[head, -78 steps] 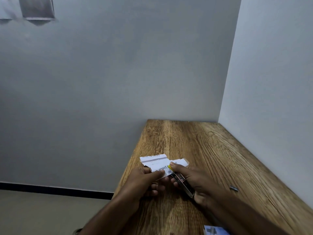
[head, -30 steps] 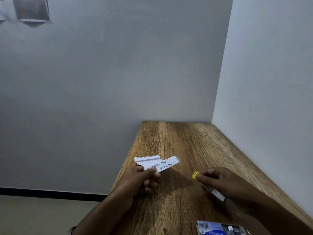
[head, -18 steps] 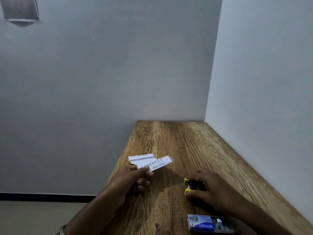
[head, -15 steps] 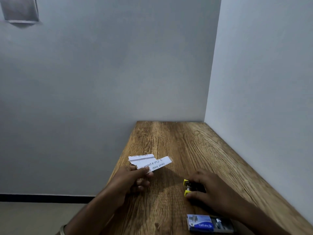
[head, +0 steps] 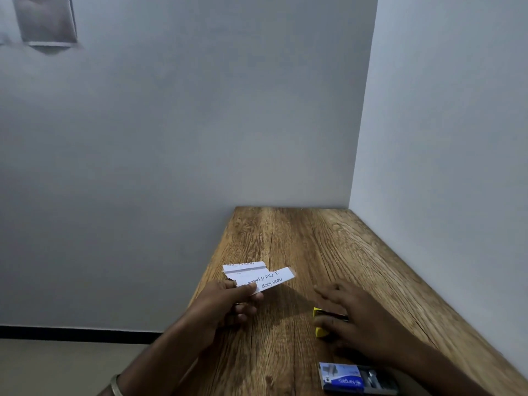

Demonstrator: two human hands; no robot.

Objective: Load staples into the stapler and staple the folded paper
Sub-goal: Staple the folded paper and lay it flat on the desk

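Note:
My left hand pinches the folded white paper between thumb and fingers and holds it just above the wooden table, near its left edge. The paper carries printed text. A small yellow and black stapler lies on the table to the right. My right hand rests over the stapler with fingers spread, covering most of it; only its yellow end shows. I cannot tell whether the hand grips it.
A blue staple box, slid partly open, lies at the table's near edge by my right forearm. White walls bound the table at the back and right. The table's left edge drops to the floor.
My right hand took the stapler away from the paper, moved right and set it down on the table. Its fingers have now spread apart over it. The left hand keeps holding the paper.

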